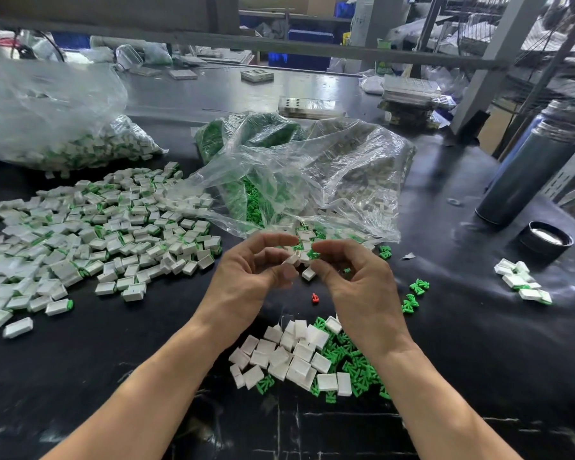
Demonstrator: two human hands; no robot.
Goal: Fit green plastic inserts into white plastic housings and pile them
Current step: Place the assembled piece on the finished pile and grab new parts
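My left hand [246, 277] pinches a white housing [292, 259] between thumb and fingers above the table's middle. Close to its right, my right hand [356, 280] pinches a green insert [312, 254] at its fingertips, right beside the housing. Below my wrists lies a small heap of loose white housings [289, 356] mixed with green inserts [356, 363]. A wide pile of fitted white-and-green pieces [90, 234] spreads over the left of the black table [113, 360].
Clear bags hold more parts: fitted pieces at far left [63, 137], green inserts [246, 134] and white housings [346, 180] in the middle. A grey flask [528, 171] and its cap [546, 242] stand at right, near a few pieces [521, 282]. One red insert [315, 297] lies between my hands.
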